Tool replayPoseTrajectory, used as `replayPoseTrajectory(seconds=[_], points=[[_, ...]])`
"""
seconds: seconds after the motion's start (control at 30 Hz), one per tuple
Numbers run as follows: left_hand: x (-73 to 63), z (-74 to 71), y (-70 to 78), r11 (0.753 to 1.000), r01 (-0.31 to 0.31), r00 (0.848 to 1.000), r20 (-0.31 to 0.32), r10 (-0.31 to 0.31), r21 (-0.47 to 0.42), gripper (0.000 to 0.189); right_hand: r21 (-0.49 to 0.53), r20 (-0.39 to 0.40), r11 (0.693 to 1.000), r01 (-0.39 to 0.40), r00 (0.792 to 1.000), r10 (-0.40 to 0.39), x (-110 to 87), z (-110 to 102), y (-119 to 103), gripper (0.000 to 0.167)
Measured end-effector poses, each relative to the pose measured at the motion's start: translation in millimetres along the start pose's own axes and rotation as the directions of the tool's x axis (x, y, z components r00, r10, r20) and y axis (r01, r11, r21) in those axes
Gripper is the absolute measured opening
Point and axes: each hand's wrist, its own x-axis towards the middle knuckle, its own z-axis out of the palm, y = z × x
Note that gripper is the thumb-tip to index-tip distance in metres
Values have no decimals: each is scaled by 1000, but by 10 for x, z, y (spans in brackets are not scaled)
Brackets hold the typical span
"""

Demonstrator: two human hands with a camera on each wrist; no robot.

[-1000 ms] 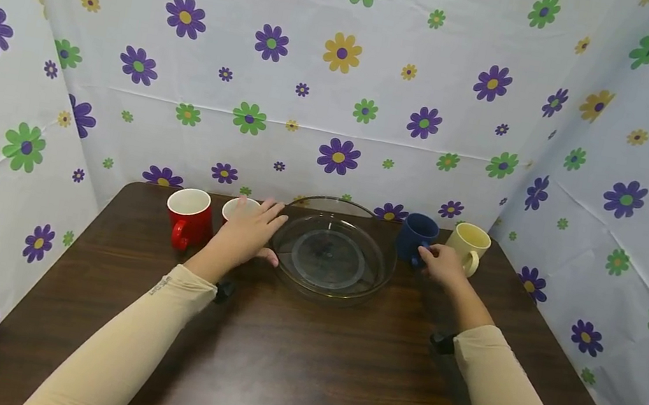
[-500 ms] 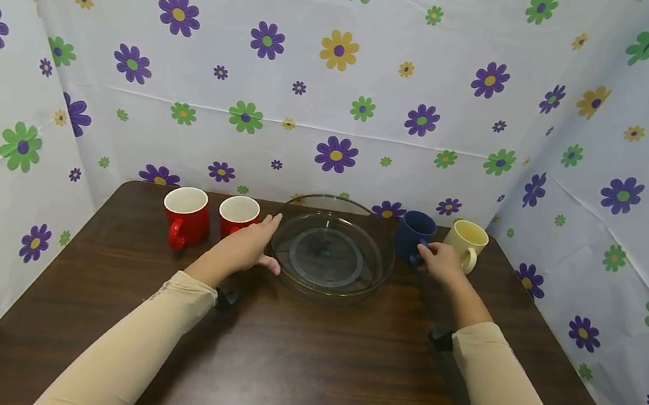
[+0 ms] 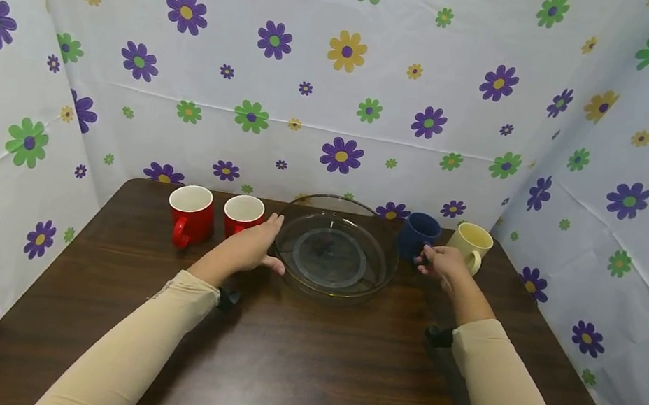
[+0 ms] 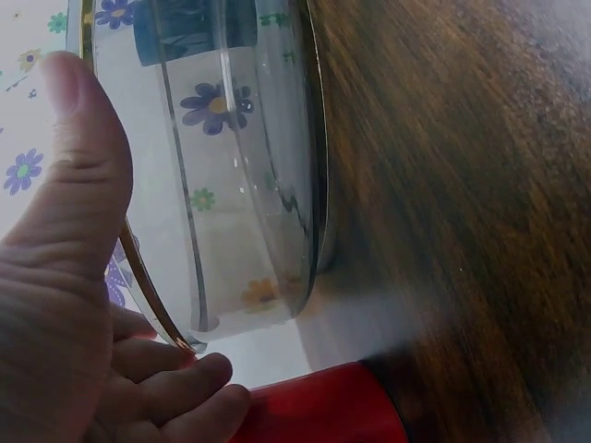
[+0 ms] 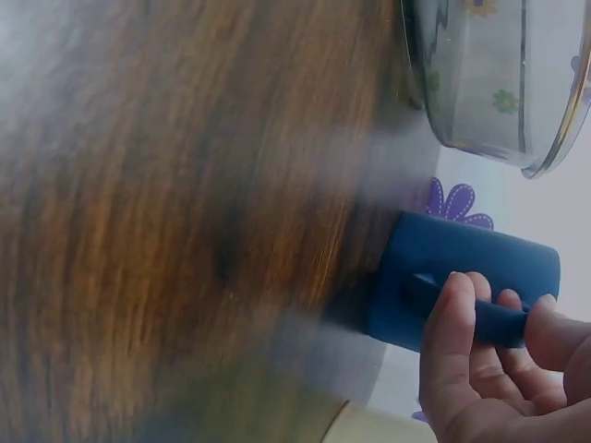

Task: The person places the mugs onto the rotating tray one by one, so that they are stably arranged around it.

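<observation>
A clear glass bowl [image 3: 328, 257] with a broad rim stands at the back middle of the table. My left hand [image 3: 243, 250] lies along its left side. In the left wrist view, the thumb [image 4: 88, 138] is straight in front of the rim, while the fingers [image 4: 199, 392] lie loosely bent near the rim's lower end. Right of the bowl stands a blue mug [image 3: 419, 235]. My right hand [image 3: 447, 264] holds its handle [image 5: 499, 323], fingers passing behind the handle and thumb against it.
Two red mugs with white insides, one farther left [image 3: 191, 217] and one beside the left hand [image 3: 242, 214], stand left of the bowl. A yellow mug [image 3: 469, 243] is close to the right hand. Flowered cloth [image 3: 341, 99] hangs behind the dark wooden table [image 3: 323, 372].
The left hand has lowered slightly, drawing its fingers away from over the nearer red mug to the bowl's side. The right hand shifts slightly at the blue mug's handle. The mugs and bowl stay put.
</observation>
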Motion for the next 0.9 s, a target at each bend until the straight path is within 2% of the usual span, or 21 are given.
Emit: replayPoseTrajectory(seconds=[0.27,0.5,0.9], points=[[10,-26,-14,1000,16,1000,6,-16,-9,112,-134,-38,988,72,996,-77,-22,5,-38,32],[11,35,-42,1000,-4,1000,5,4,2,113,-246,-132,962,117,979,-153,-9,2,73,34],[-27,41,-19,1000,-8,1000,-3,8,2,112,-311,-174,939,147,963,-208,-24,-7,119,32]])
